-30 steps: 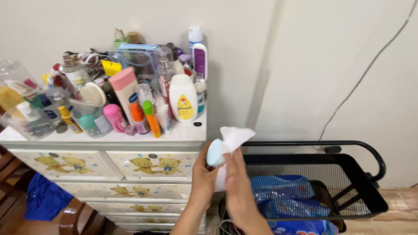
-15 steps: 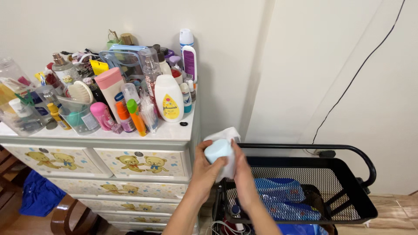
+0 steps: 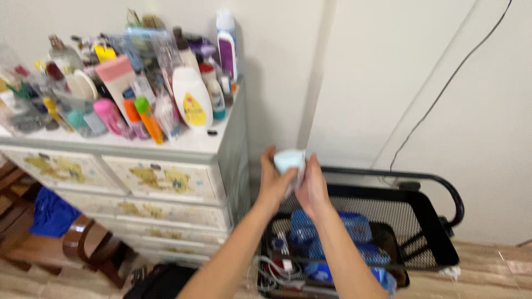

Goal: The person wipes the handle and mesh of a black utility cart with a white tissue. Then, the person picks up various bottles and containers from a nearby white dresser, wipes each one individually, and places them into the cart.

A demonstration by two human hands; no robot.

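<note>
Fingers of both hands (image 3: pixel 293 185) clasp pale-blue container (image 3: pixel 288 160) above black cart (image 3: pixel 438 232).

Both forearms rise from the near edge and converge toward the middle. The left hand (image 3: pixel 275 185) and right hand (image 3: pixel 311 188) sit close together, fingers curled inward and upward, palms facing each other, both closed in a grip.

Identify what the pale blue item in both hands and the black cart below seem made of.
Pale blue rounded container: probably smooth plastic, judging by its even matte surface; motion blur leaves this open. Black mesh cart: likely coated metal, given its perforated walls and tubular rail.
</note>
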